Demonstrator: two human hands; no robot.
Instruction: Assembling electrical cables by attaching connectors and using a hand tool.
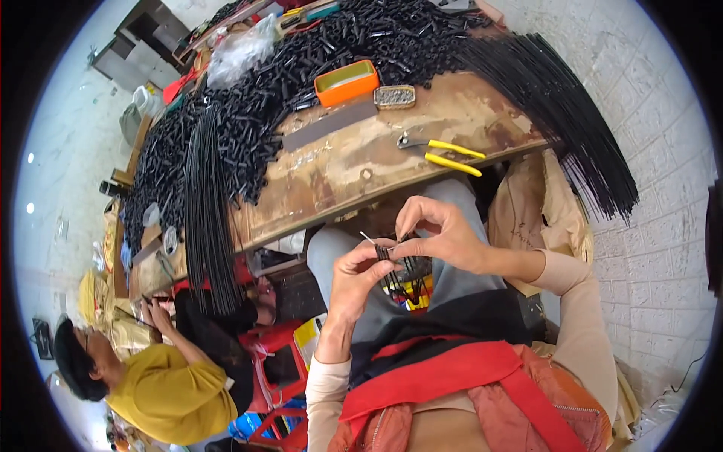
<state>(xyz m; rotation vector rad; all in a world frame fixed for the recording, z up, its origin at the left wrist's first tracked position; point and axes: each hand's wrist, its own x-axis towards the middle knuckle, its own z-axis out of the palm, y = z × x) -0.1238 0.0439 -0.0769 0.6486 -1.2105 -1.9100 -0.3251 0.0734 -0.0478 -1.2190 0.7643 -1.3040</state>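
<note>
My left hand [355, 280] is above my lap, thumb and fingers closed on a few thin black rods [392, 284] that hang down below it. A short pale thin stick [367, 236] juts up by its fingertips. Close on the right, my right hand [446, 239] pinches a small dark piece at the rods' upper ends; its exact kind is hidden by the fingers. On the table's front edge lie pliers [455, 157] with yellow handles. Beyond them are an orange box [346, 84] and a small clear box [395, 97] of tiny metal bits.
A large heap of short black tubular parts [316, 53] covers the back of the wooden table [331, 169]. Bundles of long black rods overhang it at left [207, 203] and right [561, 113]. A co-worker in a yellow top [169, 388] sits at left, near a red stool [279, 358].
</note>
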